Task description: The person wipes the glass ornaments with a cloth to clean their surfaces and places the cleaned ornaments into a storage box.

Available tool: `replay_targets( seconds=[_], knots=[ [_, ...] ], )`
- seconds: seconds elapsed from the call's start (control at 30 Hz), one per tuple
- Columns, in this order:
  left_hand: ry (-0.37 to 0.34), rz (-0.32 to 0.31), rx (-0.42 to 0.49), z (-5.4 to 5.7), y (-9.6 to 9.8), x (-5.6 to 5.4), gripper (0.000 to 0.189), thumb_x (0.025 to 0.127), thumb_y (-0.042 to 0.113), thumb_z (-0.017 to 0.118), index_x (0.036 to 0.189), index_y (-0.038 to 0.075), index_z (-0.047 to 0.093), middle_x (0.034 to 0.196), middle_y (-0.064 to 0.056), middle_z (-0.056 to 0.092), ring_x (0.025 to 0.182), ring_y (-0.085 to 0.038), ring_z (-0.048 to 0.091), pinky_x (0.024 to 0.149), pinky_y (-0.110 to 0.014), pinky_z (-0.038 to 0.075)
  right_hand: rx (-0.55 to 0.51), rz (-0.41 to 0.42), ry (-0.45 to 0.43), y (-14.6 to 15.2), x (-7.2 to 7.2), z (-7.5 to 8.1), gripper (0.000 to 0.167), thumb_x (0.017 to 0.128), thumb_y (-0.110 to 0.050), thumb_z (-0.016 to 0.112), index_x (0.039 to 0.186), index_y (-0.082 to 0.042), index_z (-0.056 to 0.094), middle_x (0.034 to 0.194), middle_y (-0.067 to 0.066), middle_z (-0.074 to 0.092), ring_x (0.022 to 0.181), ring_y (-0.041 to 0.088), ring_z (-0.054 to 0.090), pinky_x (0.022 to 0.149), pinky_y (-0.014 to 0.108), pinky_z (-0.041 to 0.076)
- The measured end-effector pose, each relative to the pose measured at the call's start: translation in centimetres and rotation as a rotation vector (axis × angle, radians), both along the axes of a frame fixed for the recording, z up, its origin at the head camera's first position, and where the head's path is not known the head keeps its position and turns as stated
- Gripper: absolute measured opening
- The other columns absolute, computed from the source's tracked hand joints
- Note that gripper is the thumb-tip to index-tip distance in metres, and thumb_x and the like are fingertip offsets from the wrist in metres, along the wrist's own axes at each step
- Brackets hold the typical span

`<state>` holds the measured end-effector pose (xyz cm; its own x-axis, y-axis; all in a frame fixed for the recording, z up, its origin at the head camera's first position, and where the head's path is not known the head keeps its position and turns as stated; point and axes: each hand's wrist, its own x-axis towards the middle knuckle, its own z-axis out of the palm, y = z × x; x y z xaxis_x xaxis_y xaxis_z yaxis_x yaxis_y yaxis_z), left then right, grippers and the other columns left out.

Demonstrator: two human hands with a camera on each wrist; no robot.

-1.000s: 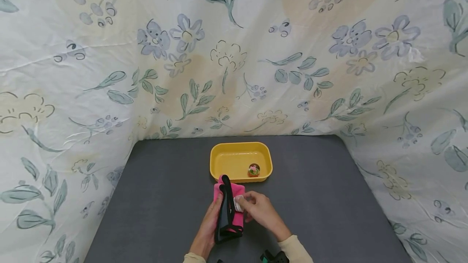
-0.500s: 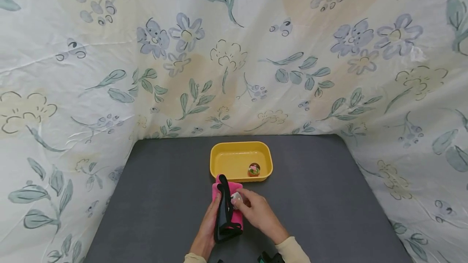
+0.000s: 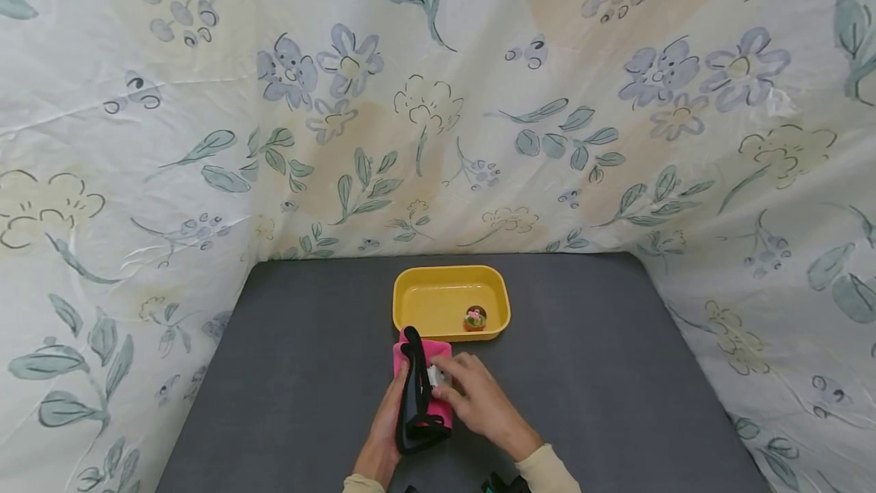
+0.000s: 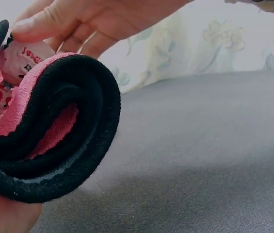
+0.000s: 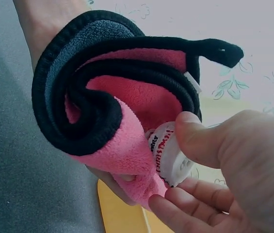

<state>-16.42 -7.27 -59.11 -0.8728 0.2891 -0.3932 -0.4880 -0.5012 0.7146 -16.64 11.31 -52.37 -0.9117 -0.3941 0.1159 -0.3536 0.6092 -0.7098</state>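
A pink towel (image 3: 441, 411) with a dark grey back and black edging is folded into a loose roll. My left hand (image 3: 385, 426) grips it from the left side; in the right wrist view, part of that hand shows behind the cloth. A small white packet (image 5: 168, 153) printed with red and black Christmas lettering sits in the towel's fold. My right hand (image 3: 479, 399) pinches this packet, thumb on its near face and fingers at its lower edge. In the left wrist view, the packet (image 4: 27, 58) is partly inside the pink fold, with red-patterned material below it.
A yellow tray (image 3: 431, 270) stands just beyond the hands, with a small round ornament (image 3: 475, 318) in its near right corner. The grey tabletop (image 3: 588, 371) spreads on both sides, and a flowered cloth (image 3: 438, 173) hangs around the back and sides.
Both hands and the towel have shifted slightly left. My right hand has moved left with the packet, and its fingers have spread a little over it. The tray and ornament stay put.
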Motion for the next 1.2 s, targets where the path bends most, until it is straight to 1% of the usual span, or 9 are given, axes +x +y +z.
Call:
replay_targets(
  seconds=[0.17, 0.23, 0.37, 0.43, 0.63, 0.77, 0.87, 1.07, 1.2],
  knots=[
    [-0.014, 0.004, -0.040, -0.05, -0.11, 0.02, 0.045, 0.101, 0.064, 0.043, 0.122, 0.028, 0.058, 0.095, 0.011, 0.061, 0.085, -0.005, 0.058, 0.078, -0.024, 0.048, 0.017, 0.016, 0.036, -0.06, 0.19, 0.01, 0.047, 0.093, -0.023, 0.073, 0.138, -0.028, 0.061, 0.110, -0.007, 0.061, 0.092, 0.008, 0.045, 0.075, 0.022, 0.040],
    [0.001, 0.000, -0.021, -0.03, -0.15, 0.06, 0.042, 0.102, 0.063, 0.041, 0.118, 0.029, 0.059, 0.094, 0.012, 0.062, 0.084, -0.004, 0.058, 0.077, -0.023, 0.047, 0.029, 0.027, 0.059, -0.13, 0.23, -0.01, 0.048, 0.093, -0.020, 0.073, 0.138, -0.029, 0.060, 0.111, -0.007, 0.060, 0.093, 0.007, 0.043, 0.076, 0.022, 0.040],
    [0.025, -0.028, 0.056, 0.27, -0.38, 0.23, 0.039, 0.104, 0.060, 0.039, 0.110, 0.029, 0.062, 0.088, 0.014, 0.062, 0.078, -0.002, 0.059, 0.073, -0.020, 0.047, 0.038, 0.060, 0.104, -0.26, 0.28, -0.02, 0.048, 0.092, -0.014, 0.074, 0.137, -0.028, 0.062, 0.115, -0.005, 0.061, 0.098, 0.009, 0.043, 0.080, 0.025, 0.042],
    [0.022, -0.040, 0.076, 0.46, -0.51, 0.35, 0.039, 0.104, 0.060, 0.039, 0.109, 0.029, 0.063, 0.087, 0.014, 0.063, 0.077, -0.001, 0.059, 0.072, -0.020, 0.047, 0.040, 0.078, 0.111, -0.26, 0.29, -0.07, 0.048, 0.092, -0.011, 0.073, 0.136, -0.028, 0.062, 0.118, -0.004, 0.061, 0.101, 0.010, 0.043, 0.083, 0.027, 0.044],
    [0.020, -0.043, 0.082, -0.17, -0.50, 0.51, 0.041, 0.104, 0.061, 0.037, 0.110, 0.031, 0.065, 0.092, 0.014, 0.066, 0.082, -0.003, 0.063, 0.076, -0.023, 0.050, 0.061, 0.111, 0.115, -0.15, 0.39, -0.06, 0.048, 0.093, -0.003, 0.069, 0.133, -0.029, 0.063, 0.125, -0.003, 0.060, 0.106, 0.013, 0.044, 0.088, 0.031, 0.046],
    [0.054, -0.062, 0.135, -0.01, -0.56, 0.63, 0.040, 0.106, 0.057, 0.035, 0.111, 0.034, 0.067, 0.096, 0.014, 0.068, 0.086, -0.003, 0.065, 0.079, -0.023, 0.051, 0.069, 0.119, 0.105, -0.10, 0.44, 0.11, 0.048, 0.093, 0.001, 0.067, 0.131, -0.029, 0.064, 0.130, -0.002, 0.059, 0.111, 0.014, 0.045, 0.092, 0.034, 0.048],
    [0.068, -0.066, 0.134, 0.10, -0.58, 0.66, 0.040, 0.107, 0.056, 0.034, 0.111, 0.034, 0.067, 0.094, 0.015, 0.068, 0.085, -0.002, 0.064, 0.078, -0.023, 0.051, 0.066, 0.118, 0.105, -0.08, 0.42, 0.18, 0.047, 0.093, 0.003, 0.066, 0.128, -0.028, 0.065, 0.132, -0.002, 0.059, 0.113, 0.015, 0.046, 0.095, 0.035, 0.049],
    [0.023, -0.052, 0.067, 0.52, -0.57, 0.65, 0.040, 0.104, 0.061, 0.039, 0.111, 0.032, 0.066, 0.091, 0.015, 0.063, 0.083, -0.002, 0.059, 0.077, -0.021, 0.046, 0.062, 0.101, 0.117, -0.09, 0.49, 0.28, 0.049, 0.092, 0.002, 0.068, 0.131, -0.027, 0.065, 0.128, -0.003, 0.060, 0.107, 0.012, 0.045, 0.088, 0.030, 0.048],
    [0.007, -0.053, 0.057, 0.79, -0.55, 0.61, 0.039, 0.103, 0.062, 0.041, 0.108, 0.032, 0.065, 0.087, 0.015, 0.062, 0.079, -0.002, 0.058, 0.076, -0.022, 0.045, 0.065, 0.069, 0.081, -0.08, 0.56, 0.43, 0.049, 0.093, -0.005, 0.071, 0.135, -0.028, 0.063, 0.124, -0.005, 0.061, 0.103, 0.009, 0.045, 0.082, 0.025, 0.046]
  ],
)
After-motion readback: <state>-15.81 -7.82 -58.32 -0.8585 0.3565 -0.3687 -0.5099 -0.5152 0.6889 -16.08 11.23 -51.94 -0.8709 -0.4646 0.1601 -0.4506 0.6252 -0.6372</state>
